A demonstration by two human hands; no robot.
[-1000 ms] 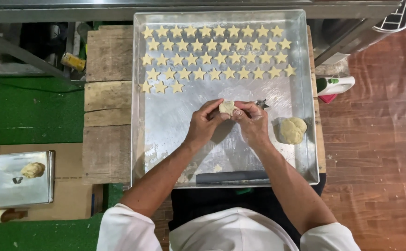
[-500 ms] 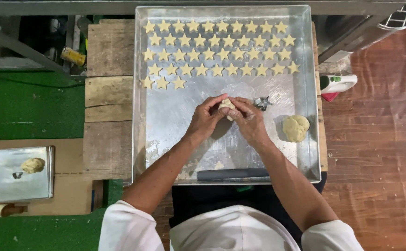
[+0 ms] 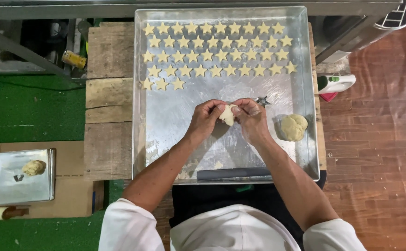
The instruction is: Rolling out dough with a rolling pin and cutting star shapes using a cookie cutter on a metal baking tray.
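Note:
Over the middle of a large metal baking tray (image 3: pixel 140 139), my left hand (image 3: pixel 205 118) and my right hand (image 3: pixel 251 117) meet, fingers pinching a small pale piece of dough (image 3: pixel 227 115) between them. Several rows of star-shaped dough cut-outs (image 3: pixel 214 56) fill the far part of the tray. A small metal cutter (image 3: pixel 262 100) lies just beyond my right hand. A lump of dough (image 3: pixel 292 127) rests on the tray to the right of that hand. A dark rolling pin (image 3: pixel 233 173) lies along the near edge.
The tray sits on a worn wooden plank table (image 3: pixel 110 107). A smaller metal tray (image 3: pixel 23 176) with a dough lump (image 3: pixel 33 168) stands on cardboard at the left. Green flooring lies left, reddish wood floor right, with a white and green object (image 3: pixel 335 83) beside the table.
The hands have stayed together over the tray's middle, working the dough piece; the piece now shows more clearly between the fingertips. The view has shifted slightly.

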